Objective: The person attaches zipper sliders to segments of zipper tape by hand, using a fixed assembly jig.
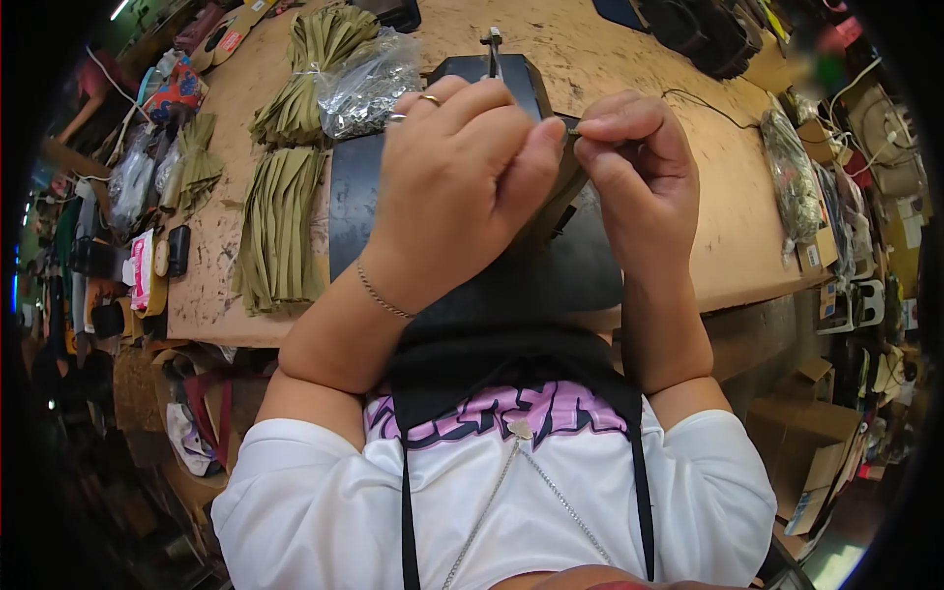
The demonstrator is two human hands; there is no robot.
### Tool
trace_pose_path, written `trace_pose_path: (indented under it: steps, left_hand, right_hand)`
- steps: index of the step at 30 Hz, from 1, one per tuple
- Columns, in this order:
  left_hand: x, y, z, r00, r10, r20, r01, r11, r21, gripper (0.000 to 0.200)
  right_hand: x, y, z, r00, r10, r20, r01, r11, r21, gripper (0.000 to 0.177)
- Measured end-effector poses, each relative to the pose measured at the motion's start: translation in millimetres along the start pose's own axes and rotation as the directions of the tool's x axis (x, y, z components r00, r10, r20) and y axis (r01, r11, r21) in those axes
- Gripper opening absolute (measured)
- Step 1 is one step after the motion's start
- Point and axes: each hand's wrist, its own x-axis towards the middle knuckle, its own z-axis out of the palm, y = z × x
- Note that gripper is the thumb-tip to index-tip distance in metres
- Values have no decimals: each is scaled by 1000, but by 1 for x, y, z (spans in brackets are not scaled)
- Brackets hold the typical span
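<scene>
My left hand (457, 162) is closed above a dark board (359, 206), its fingers curled out of sight, and what they grip is hidden. To its right, my right hand (639, 167) pinches thumb and forefinger together on a small end that looks like part of an olive strap (563, 192). The strap hangs in shadow between the hands. Just beyond my left fingers stands a small metal post (494, 54) on a black base (526, 79). Stacked olive straps (278, 231) lie left of the board.
Behind that stack sit a bundle of olive strips (320, 49) and a clear bag of metal pieces (364, 84). Plastic-wrapped goods (790, 182) lie along the right edge of the wooden table (728, 226). Black items (703, 34) rest at the back right. A cardboard box (801, 433) is below.
</scene>
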Motion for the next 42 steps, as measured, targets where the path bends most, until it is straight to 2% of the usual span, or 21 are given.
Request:
trace_pose_path:
  steps: [2,5,6,9,10,11,13,16,17,18,19,21,24,27,30,33,36,39,42]
  left_hand:
    - [-5,3,-10,1000,-15,26,13,998,58,15]
    - [-7,14,-14,987,-99,-130,108,992,65,15]
    - [-7,12,-15,981,-54,-184,65,996,55,10]
    - [-13,7,-36,917,-39,-396,91,989,113,8]
    - [-18,13,-51,889,-221,-402,188,975,-120,10]
    - [-25,19,-66,843,-396,-364,273,898,-344,12]
    - [-41,8,-87,885,-384,-263,246,866,-435,15]
    - [-41,4,-83,967,-216,-132,144,899,-414,13]
    - [-39,11,-73,967,-227,-112,160,890,-427,14]
    - [-36,18,-63,967,-239,-92,176,881,-440,19]
    - [-34,31,-49,936,-341,-89,257,832,-491,30]
    - [-31,39,-33,952,-306,-2,230,721,-654,52]
    - [-31,48,-21,965,-260,10,203,726,-657,65]
    - [-33,55,-23,965,-256,54,221,688,-691,67]
    - [-34,56,-28,973,-226,55,203,710,-674,61]
    - [-36,54,-30,975,-217,39,198,787,-584,55]
    - [-35,46,-23,980,-196,-42,130,780,-612,48]
    - [-31,35,-22,978,-209,-26,154,791,-592,50]
    - [-28,24,-24,955,-297,9,249,783,-570,50]
  right_hand:
    - [-5,-4,-2,999,27,-32,-26,999,26,15]
    - [-10,-10,-6,999,40,-36,-38,998,55,15]
    - [-12,-11,-7,999,40,-30,-38,997,64,15]
    - [-14,-14,-12,1000,-2,-25,3,999,47,15]
    - [-15,-15,-13,999,-2,-36,4,999,47,15]
    - [-16,-15,-14,999,-3,-46,5,999,49,15]
    - [-16,-16,-12,998,14,-58,-10,998,66,15]
    - [-20,-16,-5,998,47,-49,-42,994,98,15]
    - [-21,-17,-1,999,35,-37,-31,995,95,15]
    - [-22,-17,2,999,23,-26,-21,996,91,16]
    - [-24,-18,5,1000,8,-8,-7,996,84,16]
    - [-27,-19,10,999,-26,26,24,997,67,16]
    - [-32,-22,17,997,-63,49,62,998,28,16]
    - [-39,-25,18,996,-64,59,64,998,-2,16]
    - [-42,-35,22,997,26,73,-26,1000,-6,15]
    - [-39,-39,22,981,165,101,-169,985,30,16]
    - [-30,-31,18,976,161,147,-166,986,24,16]
    - [-20,-28,23,968,227,104,-235,969,71,16]
    - [-1,-15,20,978,208,20,-209,977,41,13]
